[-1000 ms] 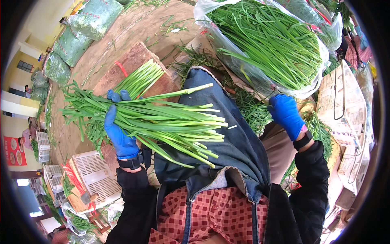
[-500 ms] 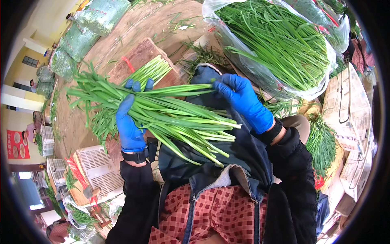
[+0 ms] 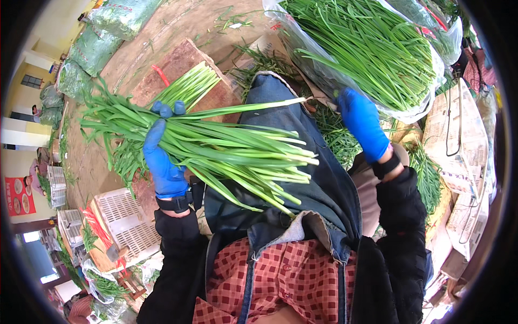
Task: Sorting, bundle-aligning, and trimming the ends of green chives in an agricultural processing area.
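My left hand, in a blue glove, is wrapped round a loose bunch of garlic chives. The leafy ends fan out to the left and the pale stem ends point right, above my lap. One stalk stands apart along the top of the bunch. My right hand, gloved in blue too, is off to the right of the bunch, beside the big plastic bag. Its fingers are closed, with a speck of green at the tips too small to name. Beyond the left hand, a bundle of chives lies on a wooden board.
A clear plastic bag full of chives stands at the far right. Leaf trimmings lie beneath my right hand. White crates are at the right, and another crate is at the left. Stuffed green bags line the far left.
My right hand has moved away from the stalk's end, to the right and slightly up. The left hand, still gripping the chives, has shifted slightly left.
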### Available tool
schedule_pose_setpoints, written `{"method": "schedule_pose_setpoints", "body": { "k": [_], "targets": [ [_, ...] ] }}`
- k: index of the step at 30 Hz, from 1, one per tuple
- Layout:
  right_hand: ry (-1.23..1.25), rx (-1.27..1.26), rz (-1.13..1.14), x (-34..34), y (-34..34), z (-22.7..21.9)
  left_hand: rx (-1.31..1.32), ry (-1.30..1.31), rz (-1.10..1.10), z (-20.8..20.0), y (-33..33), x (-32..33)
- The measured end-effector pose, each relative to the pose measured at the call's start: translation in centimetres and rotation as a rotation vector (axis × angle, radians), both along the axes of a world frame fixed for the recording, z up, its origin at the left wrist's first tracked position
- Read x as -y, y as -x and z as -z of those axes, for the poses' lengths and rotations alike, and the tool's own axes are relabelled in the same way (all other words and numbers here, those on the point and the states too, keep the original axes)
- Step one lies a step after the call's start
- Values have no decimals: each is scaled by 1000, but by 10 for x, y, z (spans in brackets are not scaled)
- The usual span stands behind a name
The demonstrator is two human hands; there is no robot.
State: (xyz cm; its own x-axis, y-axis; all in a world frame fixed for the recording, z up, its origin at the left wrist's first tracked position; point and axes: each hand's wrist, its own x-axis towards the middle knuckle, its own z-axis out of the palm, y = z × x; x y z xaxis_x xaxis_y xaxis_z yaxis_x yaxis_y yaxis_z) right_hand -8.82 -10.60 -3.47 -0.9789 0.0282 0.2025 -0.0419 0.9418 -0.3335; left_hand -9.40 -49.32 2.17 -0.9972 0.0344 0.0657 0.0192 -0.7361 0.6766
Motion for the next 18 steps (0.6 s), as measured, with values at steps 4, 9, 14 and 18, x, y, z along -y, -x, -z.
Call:
{"method": "schedule_pose_setpoints", "body": {
  "k": [4, 9, 14, 18],
  "targets": [
    [718, -39, -510, 34, -39, -48, 41, -82, -30, 9, -2, 9],
    [578, 35, -514, 60, -40, -52, 37, -205, 91, -4, 7, -11],
    [1194, 392, -302, 55, -10, -78, -81, -83, 73, -12, 0, -17],
    [1156, 294, -390, 45, -14, -56, 49, 52, -88, -19, -2, -29]
  ]
}}
